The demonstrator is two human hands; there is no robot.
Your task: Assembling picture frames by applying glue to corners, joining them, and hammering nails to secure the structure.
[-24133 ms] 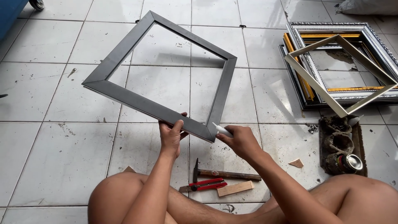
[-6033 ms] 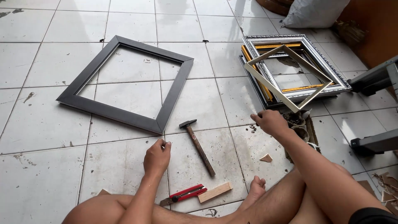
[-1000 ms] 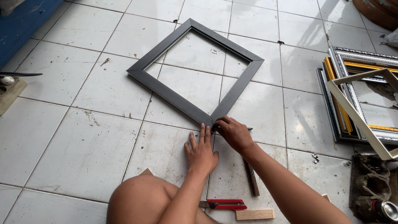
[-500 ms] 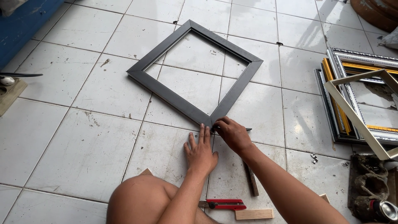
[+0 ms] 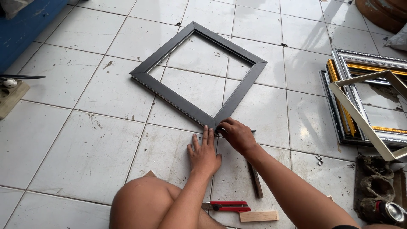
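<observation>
Kneeling view: a person sits on a white tiled floor (image 5: 106, 140), both hands at the near corner of a dark frame (image 5: 169, 91).
Frame: square, dark grey, lying flat on the floor, turned so one corner points at the person.
Left hand (image 5: 204, 152): flat and open on the floor just below the frame's near corner, fingers spread, fingertips almost at the frame; it holds nothing.
Right hand (image 5: 237, 136): closed at the frame's near corner, fingers pinched together; a thin dark tip sticks out to its right, but what it holds cannot be told.
Hammer handle (image 5: 255, 180): on the floor below the frame's corner, partly under the right forearm.
Red cutter (image 5: 231, 206): further below the frame, near the knee.
Wood block (image 5: 258, 216): just beside the red cutter, further from the frame.
Stack of frames (image 5: 369, 101): silver and gold ones, well to the right of the dark frame, with a pale frame (image 5: 360, 121) leaning across them.
</observation>
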